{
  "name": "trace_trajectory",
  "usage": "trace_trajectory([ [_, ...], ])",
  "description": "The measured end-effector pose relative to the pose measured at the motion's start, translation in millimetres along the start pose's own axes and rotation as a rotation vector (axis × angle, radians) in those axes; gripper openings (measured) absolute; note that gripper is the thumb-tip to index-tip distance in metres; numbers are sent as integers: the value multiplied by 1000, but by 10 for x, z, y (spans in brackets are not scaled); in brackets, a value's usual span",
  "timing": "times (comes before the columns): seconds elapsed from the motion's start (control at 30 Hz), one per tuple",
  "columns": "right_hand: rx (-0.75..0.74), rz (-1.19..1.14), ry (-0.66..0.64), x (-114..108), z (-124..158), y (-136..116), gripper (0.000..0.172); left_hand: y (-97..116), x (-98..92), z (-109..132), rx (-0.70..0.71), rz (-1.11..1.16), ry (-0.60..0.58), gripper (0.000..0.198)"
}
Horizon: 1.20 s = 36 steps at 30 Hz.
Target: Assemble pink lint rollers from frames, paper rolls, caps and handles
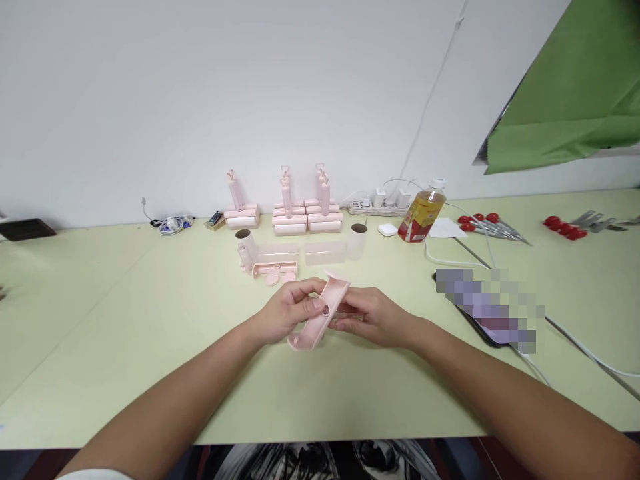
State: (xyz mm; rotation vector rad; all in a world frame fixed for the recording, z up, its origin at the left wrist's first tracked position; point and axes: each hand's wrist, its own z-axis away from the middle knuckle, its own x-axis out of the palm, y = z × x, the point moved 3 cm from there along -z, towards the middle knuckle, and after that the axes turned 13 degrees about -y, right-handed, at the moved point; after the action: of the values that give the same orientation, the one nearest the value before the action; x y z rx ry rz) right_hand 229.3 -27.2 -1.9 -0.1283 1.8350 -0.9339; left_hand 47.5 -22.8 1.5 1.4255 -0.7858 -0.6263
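Observation:
My left hand [295, 308] is closed on a pink trough-shaped lint roller housing [316, 324], its thumb inside near a round hole. The housing is tilted, its open side facing me. My right hand [375, 317] is closed at its right side, around a clear pinkish handle [345, 310] that meets the back of the housing; the fingers hide most of it. Just beyond lies another pink housing [276, 269], with pink round caps [272, 279] in front. Clear covers [326, 252] and paper-cored rolls [357, 240] stand behind. Several assembled lint rollers [290, 225] line the wall.
A drink bottle [423, 212] stands at the back right beside a power strip [379, 208]. Red-handled tools [493, 227] lie farther right. A phone [483, 310] with a white cable lies near my right forearm. A bundled cable [171, 225] sits back left.

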Motion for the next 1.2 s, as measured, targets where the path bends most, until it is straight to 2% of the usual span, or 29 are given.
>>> trace_trajectory([
  [0.07, 14, -10, -16, -4, 1, -7, 28, 11, 41, 14, -29, 57, -63, 42],
  [0.23, 31, -58, -113, 47, 5, -20, 30, 27, 148, 48, -120, 151, -308, 50],
  [0.3, 39, -70, -141, 71, 0, -20, 33, 1, 163, 44, -125, 166, -348, 52],
  [0.5, 44, 56, -47, 8, -24, -62, 27, -45, 102, 7, -4, 150, -236, 40],
  [0.8, -94, 81, -51, -112, 28, -268, 18, 70, 197, 6, 45, 226, -283, 30],
  [0.93, -98, 76, -72, -143, 49, -320, 20, 91, 279, 11, 32, 234, -249, 28],
  [1.0, -80, 86, -93, -191, 86, -270, 22, 122, 281, 54, 58, 210, -231, 29],
  [1.07, -9, 156, -75, -279, 139, -153, 24, 200, 246, 140, 110, 178, -269, 33],
  [1.17, 152, 309, 3, -406, 187, 50, 27, 389, 124, 274, 152, 91, -374, 41],
  [1.2, 165, 335, 5, -408, 176, 87, 27, 460, 59, 288, 164, 25, -352, 36],
])
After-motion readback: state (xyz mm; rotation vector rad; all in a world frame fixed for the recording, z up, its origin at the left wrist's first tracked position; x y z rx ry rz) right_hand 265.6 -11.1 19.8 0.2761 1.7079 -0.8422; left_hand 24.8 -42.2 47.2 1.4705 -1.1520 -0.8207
